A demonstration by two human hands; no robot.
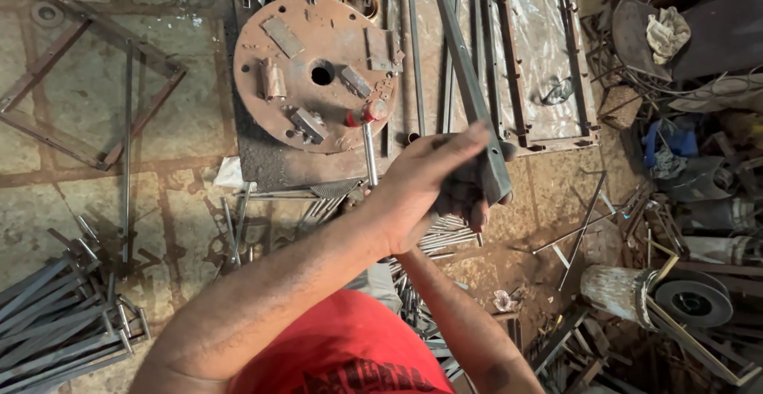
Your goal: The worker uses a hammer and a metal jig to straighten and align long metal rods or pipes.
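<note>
Steel bar (470, 92), centre frame | left hand (425, 183) fingers clamped on it | right hand (475, 203) beneath, also gripping | rusty disc (314, 72) upper centre.

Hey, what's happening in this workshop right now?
A person in a red shirt grips the near end of a long grey metal bar with both hands, the left hand wrapped over the right hand. The bar runs away over a rusty round steel plate with bolted-on blocks. Bundles of cut grey metal strips lie on the floor.
</note>
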